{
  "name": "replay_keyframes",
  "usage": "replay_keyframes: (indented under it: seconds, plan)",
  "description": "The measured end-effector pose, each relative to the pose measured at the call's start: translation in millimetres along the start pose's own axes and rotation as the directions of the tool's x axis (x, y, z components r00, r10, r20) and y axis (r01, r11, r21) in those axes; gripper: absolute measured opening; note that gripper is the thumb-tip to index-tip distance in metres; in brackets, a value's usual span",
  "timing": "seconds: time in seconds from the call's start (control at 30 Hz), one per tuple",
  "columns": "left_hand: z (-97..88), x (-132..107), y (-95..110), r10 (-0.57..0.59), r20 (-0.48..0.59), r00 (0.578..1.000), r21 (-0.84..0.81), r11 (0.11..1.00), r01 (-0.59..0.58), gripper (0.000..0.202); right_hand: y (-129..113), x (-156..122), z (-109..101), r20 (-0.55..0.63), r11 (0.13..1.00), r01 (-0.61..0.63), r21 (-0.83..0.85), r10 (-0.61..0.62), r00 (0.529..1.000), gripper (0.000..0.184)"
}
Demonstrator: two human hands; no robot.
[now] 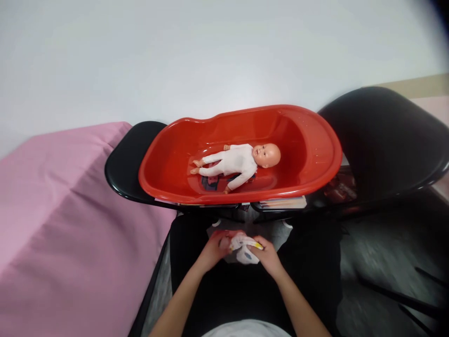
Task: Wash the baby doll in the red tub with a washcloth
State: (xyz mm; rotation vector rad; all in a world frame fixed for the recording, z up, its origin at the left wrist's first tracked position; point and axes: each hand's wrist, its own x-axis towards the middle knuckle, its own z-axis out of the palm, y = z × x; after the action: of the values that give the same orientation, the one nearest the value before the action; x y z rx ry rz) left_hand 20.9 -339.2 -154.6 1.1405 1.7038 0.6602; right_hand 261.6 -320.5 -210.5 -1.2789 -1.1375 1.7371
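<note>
Above my lap, both hands hold a small white patterned cloth (248, 256) with yellow, pink and grey-blue patches. My left hand (213, 249) is closed on its left side, slightly smeared by motion. The fingers of my right hand (269, 258) pinch the right edge near a yellow patch. Beyond my hands stands a red baby bathtub (315, 140). A baby doll (238, 160) in a white body lies on its back in the tub, head to the right and feet to the left. Neither hand touches the doll or tub.
The tub rests across black chairs, one seat (131, 164) at left and a larger one (389, 140) at right. Pink fabric (70, 224) covers a surface on the left. Papers (284, 203) lie under the tub's near rim. Thin black legs (396, 297) stand at lower right.
</note>
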Motion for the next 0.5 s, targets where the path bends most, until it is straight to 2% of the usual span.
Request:
replay_keyframes:
  seconds: [0.07, 0.13, 0.2, 0.3, 0.37, 0.43, 0.5]
  plan:
    - [17.8, -6, -10, -0.020, 0.094, 0.995, 0.083, 0.997, 0.012, 0.059, -2, 1, -4, -0.053, 0.992, -0.037, 0.121, 0.044, 0.998, 0.042]
    - [29.4, -10, -20, -0.068, 0.197, 0.978, 0.157, 0.987, 0.037, 0.042, -7, 2, -10, -0.115, 0.969, -0.075, 0.234, 0.104, 0.988, 0.045]
    - [32.6, -11, -31, -0.083, 0.262, 0.962, 0.168, 0.985, 0.040, 0.022, -13, 3, -15, -0.146, 0.925, -0.103, 0.366, 0.166, 0.975, 0.049]
    - [23.8, -3, -46, -0.041, 0.231, 0.972, -0.044, 0.998, 0.053, 0.024, -22, 3, -17, -0.125, 0.825, -0.131, 0.550, 0.236, 0.964, 0.056]
    - [15.0, 5, -51, -0.031, 0.176, 0.984, -0.206, 0.976, 0.068, 0.025, -24, 3, -17, -0.132, 0.796, -0.137, 0.589, 0.263, 0.956, 0.058]
    - [10.5, 14, -52, -0.032, 0.157, 0.987, -0.279, 0.957, 0.076, 0.024, -23, 2, -15, -0.149, 0.819, -0.158, 0.552, 0.284, 0.947, 0.059]
    - [14.4, 20, -48, -0.008, 0.158, 0.987, -0.285, 0.957, 0.054, 0.039, -20, 1, -11, -0.135, 0.865, -0.203, 0.459, 0.293, 0.947, 0.060]
